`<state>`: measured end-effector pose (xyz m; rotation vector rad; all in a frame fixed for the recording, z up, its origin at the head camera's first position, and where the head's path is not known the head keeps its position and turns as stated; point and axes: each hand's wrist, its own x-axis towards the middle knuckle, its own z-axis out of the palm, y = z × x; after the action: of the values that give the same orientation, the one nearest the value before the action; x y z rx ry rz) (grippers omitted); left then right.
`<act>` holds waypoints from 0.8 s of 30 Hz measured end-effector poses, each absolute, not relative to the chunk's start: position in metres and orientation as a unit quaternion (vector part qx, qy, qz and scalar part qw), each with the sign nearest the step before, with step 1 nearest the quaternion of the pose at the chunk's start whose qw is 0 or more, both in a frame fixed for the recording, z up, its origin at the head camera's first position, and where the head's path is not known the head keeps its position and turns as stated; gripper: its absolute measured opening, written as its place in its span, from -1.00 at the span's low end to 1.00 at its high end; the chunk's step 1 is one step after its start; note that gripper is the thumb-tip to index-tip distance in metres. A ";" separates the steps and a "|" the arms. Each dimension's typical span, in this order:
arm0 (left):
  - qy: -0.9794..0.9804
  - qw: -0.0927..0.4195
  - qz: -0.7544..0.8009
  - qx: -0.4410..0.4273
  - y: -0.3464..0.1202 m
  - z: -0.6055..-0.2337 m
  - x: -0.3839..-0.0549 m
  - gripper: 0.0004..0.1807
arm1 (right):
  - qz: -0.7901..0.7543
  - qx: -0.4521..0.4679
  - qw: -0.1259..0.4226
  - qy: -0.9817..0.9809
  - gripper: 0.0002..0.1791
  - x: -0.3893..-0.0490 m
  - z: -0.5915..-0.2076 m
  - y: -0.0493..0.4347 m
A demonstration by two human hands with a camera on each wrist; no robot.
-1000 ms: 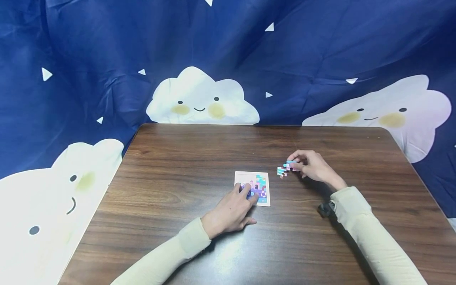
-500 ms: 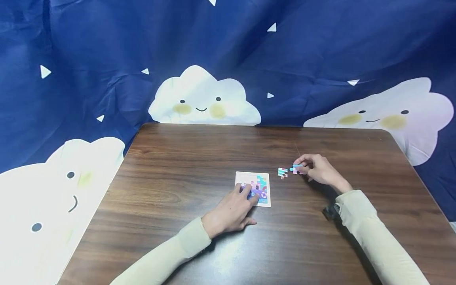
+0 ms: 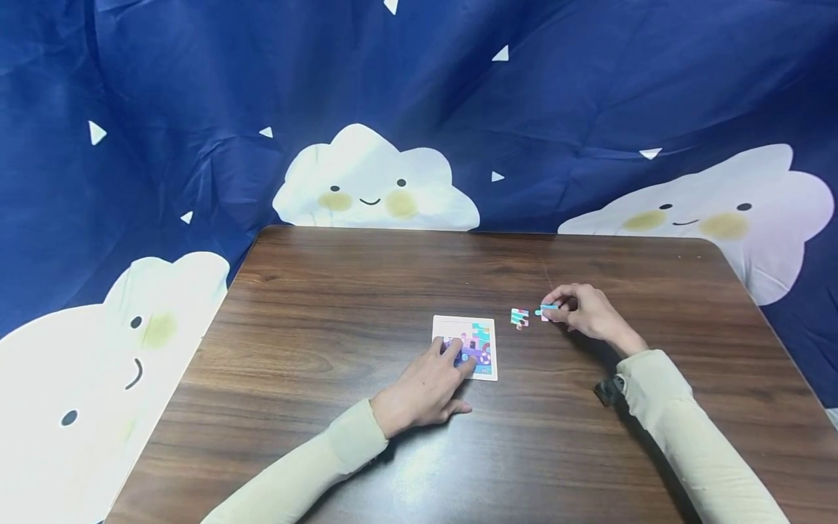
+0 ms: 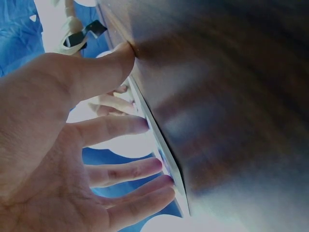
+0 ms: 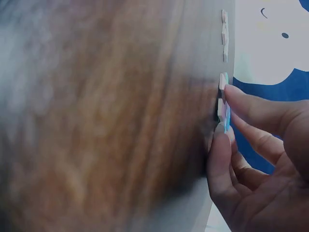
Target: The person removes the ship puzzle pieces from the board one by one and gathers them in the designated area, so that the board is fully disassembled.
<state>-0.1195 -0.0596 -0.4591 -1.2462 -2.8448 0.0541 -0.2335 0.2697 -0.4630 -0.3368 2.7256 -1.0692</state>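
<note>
Blue runs along the top of the puzzle piece (image 3: 545, 308) that we see in the right hand (image 3: 589, 313), with pink and white lower down and a small rounded knob pointing to 9 o'clock. Thumb and fingers pinch this piece; in the right wrist view we see it nearly edge-on, its side pale, and we cannot tell whether it touches the wooden table (image 3: 327, 291). From the tray (image 3: 465, 319) it is at about 2 o'clock. Near its knob, toward 9 o'clock, a second piece (image 3: 519, 317) lies on the table, striped blue-green and white with touches of pink, its own knob at 6 o'clock.

Pale and nearly square, the tray is thin and lies flat. Inside it we see part of a picture (image 3: 483, 355): blue-green at 1 o'clock, purple and pink shapes nearer the middle, blue toward 5 o'clock. Bare pale bottom shows at 11 o'clock. The left hand (image 3: 422, 386) reaches over the rim from 7 o'clock, fingers straight and spread, tips resting on the picture and hiding some of it, thumb held out toward 6 o'clock.
</note>
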 end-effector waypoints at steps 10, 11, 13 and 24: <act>-0.920 0.005 0.012 -0.391 -0.059 -0.456 -0.118 -0.25 | -0.353 -0.108 0.096 0.925 -0.76 -0.232 -0.459 0.269; -0.921 0.004 0.011 -0.390 -0.059 -0.456 -0.118 -0.24 | -0.351 -0.110 0.095 0.925 -0.76 -0.232 -0.458 0.269; -0.921 0.003 0.010 -0.388 -0.059 -0.456 -0.118 -0.25 | -0.346 -0.114 0.091 0.927 -0.76 -0.232 -0.456 0.269; -0.917 0.017 0.018 -0.398 -0.059 -0.458 -0.118 -0.24 | -0.311 -0.173 0.002 0.935 -0.86 -0.226 -0.445 0.251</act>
<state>-0.1175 -0.0589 -0.4584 -1.2386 -2.8501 0.0570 -0.2258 0.2506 -0.4454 -0.5416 2.9321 -0.9755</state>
